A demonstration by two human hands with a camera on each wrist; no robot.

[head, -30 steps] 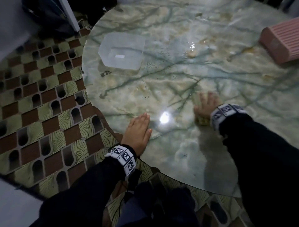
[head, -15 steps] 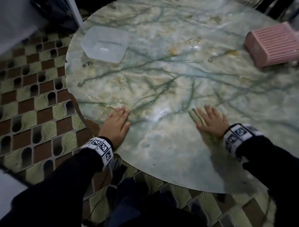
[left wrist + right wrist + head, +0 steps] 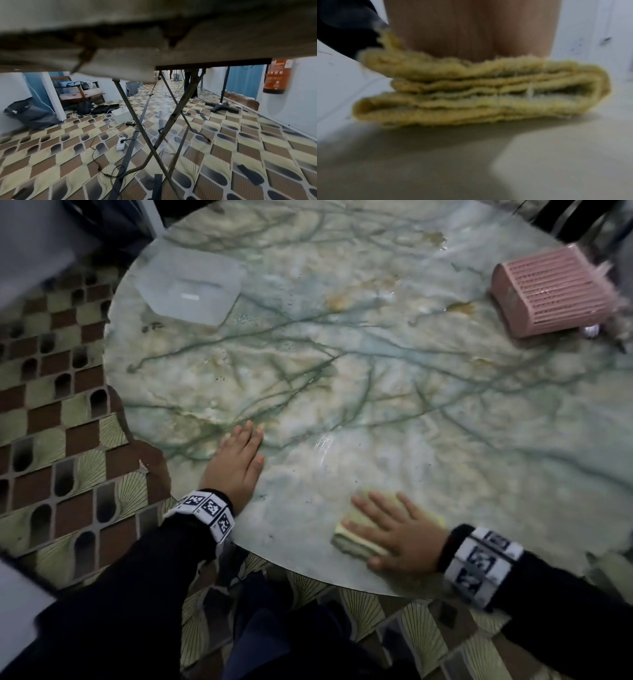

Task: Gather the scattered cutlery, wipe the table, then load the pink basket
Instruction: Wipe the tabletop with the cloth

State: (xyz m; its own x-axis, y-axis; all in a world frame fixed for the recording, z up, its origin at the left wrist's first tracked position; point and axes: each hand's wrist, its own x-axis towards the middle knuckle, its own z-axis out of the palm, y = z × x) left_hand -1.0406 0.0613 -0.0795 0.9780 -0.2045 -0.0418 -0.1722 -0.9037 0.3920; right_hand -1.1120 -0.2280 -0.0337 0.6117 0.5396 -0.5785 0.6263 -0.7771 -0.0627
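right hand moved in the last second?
Yes. The right hand, pressing the yellow cloth, has slid toward the table's near edge.

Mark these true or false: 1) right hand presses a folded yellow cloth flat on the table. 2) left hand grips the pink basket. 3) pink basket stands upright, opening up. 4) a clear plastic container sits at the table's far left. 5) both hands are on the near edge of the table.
1. True: the right hand, fingers straight, presses the folded yellow cloth onto the table.
2. False: the left hand lies flat on the bare tabletop, well away from the pink basket.
3. False: the basket lies tipped over on its side.
4. True: the clear plastic container sits far left.
5. True: both hands rest near the close edge.
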